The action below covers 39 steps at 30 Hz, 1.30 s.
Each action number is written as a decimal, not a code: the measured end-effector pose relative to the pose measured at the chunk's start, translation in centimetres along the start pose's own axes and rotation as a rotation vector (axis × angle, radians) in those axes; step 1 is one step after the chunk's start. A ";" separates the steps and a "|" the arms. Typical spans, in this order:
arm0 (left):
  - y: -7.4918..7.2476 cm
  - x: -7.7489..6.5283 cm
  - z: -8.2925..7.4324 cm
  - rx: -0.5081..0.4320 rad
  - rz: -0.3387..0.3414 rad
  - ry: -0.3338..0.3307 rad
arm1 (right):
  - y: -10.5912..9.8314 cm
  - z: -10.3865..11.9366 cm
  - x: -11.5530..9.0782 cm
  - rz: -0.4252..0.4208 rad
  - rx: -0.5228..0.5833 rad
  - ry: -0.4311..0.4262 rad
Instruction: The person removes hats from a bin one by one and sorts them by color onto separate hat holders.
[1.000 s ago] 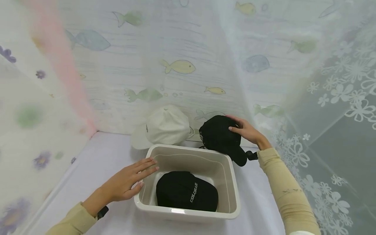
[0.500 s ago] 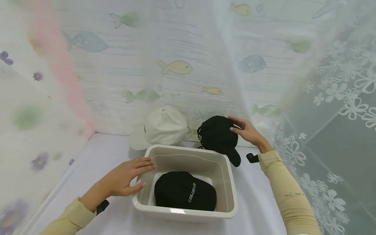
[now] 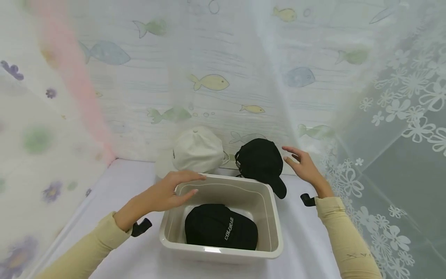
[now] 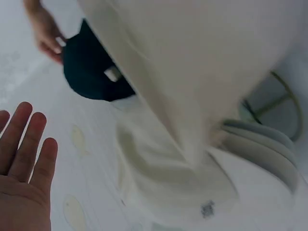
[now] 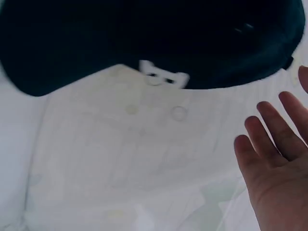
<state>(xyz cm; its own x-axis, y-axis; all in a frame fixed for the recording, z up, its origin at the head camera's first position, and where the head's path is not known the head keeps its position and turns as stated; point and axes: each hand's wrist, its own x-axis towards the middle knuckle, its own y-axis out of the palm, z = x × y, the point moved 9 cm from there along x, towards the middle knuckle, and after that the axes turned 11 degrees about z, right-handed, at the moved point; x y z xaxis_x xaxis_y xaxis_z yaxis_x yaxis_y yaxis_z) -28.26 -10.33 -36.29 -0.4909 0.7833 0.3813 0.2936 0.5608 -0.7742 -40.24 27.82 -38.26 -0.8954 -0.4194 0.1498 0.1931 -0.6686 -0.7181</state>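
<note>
A black cap [image 3: 261, 161] leans at the back right, its brim pointing down beside the bin's far right corner. Just to its right is my right hand [image 3: 303, 164], fingers extended and apart from the cap; the right wrist view shows the palm [image 5: 284, 187] holding nothing. My left hand [image 3: 170, 192] hovers over the left side of the cream plastic bin [image 3: 223, 254], fingers straight and holding nothing. Inside the bin lies another black cap [image 3: 216, 226] with white lettering on its front. Behind the bin sits a white cap [image 3: 198, 149], its brim to the left, partly behind my left hand.
A white cloth [image 3: 132, 174] covers the table. Hanging sheets printed with fish [image 3: 210, 82] close off the back, and a flower-patterned curtain [image 3: 425, 131] hangs on the right. Black wrist mounts [image 3: 141, 227] stick out near both sleeves.
My right hand has come off the black cap and drawn back to the right. The left hand has left the bin's left rim and moved up and right over it.
</note>
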 end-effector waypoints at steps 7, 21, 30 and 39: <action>0.3 5.1 3.0 -0.540 -0.063 -0.229 | 2.1 -2.8 -3.1 -0.086 -0.014 0.026; 5.8 13.0 11.2 -1.147 -0.278 -0.573 | 6.5 -11.0 -6.6 -0.159 0.225 0.266; 7.5 15.3 13.3 -1.196 -0.337 -0.632 | 8.4 -13.7 -7.0 -0.163 0.324 0.407; 8.7 15.6 14.4 -1.254 -0.364 -0.699 | 10.2 -15.0 -7.3 -0.140 0.586 0.457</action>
<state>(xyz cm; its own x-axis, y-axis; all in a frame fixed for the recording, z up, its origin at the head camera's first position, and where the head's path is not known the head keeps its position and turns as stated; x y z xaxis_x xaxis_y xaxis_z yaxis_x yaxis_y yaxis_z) -45.21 2.96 -44.38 -0.8706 0.4710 -0.1422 0.3920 0.8387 0.3781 -37.75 33.25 -56.85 -0.9799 -0.0950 -0.1753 0.1323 -0.9676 -0.2151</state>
